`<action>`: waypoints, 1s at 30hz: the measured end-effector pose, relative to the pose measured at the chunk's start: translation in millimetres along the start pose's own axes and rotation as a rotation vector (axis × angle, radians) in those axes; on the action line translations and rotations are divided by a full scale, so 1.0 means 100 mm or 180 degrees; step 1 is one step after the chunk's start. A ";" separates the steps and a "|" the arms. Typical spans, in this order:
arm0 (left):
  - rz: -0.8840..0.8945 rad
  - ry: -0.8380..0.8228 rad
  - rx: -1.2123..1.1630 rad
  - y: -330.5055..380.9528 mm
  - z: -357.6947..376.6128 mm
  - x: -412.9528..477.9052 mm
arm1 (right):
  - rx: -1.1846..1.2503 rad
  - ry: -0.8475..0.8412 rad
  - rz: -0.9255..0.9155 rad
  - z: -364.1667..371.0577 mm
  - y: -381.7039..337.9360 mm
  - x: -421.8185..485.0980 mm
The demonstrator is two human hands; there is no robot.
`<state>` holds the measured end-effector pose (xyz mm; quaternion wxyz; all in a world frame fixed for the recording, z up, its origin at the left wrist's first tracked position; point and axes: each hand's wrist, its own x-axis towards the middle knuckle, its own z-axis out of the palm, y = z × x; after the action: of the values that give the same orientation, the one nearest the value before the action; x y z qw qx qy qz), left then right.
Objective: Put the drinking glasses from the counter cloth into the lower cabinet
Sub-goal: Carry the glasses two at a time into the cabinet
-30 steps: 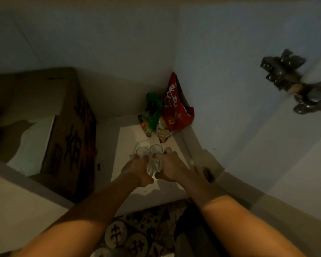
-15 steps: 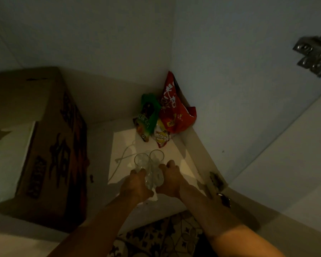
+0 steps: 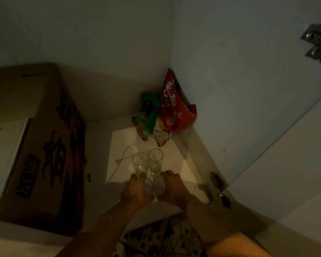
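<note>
Inside the dim lower cabinet, two clear drinking glasses stand upright side by side on the white floor. My left hand and my right hand sit just in front of them, fingertips at their bases. Between my hands two more clear glasses are pressed together, one curled in each hand. Their lower parts are hidden by my fingers.
A large cardboard box fills the cabinet's left side. Red and green snack bags lean in the back right corner. A thin white cord lies left of the glasses. Door hinges sit on the right; patterned floor tiles lie below.
My hands have drawn back a little toward the cabinet's front edge. More of the two far glasses now shows beyond my fingertips.
</note>
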<state>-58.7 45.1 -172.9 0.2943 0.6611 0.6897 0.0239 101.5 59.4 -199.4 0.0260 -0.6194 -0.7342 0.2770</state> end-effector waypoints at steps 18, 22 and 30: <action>-0.0034 -0.0069 -0.0033 -0.07 0.07 0.03 | 0.0578 0.0407 0.0052 0.06 0.04 -0.03; -0.0107 0.0010 -0.0040 -0.10 0.05 0.05 | 0.0698 0.0376 0.0034 0.04 0.06 -0.06; -0.0066 -0.0005 -0.0120 -0.07 -0.01 0.02 | 0.1029 0.0519 0.0110 -0.06 0.11 -0.10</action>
<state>-65.1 46.5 -176.0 0.3075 0.6483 0.6958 0.0334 115.7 53.3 -196.5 0.1798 -0.6400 -0.6648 0.3406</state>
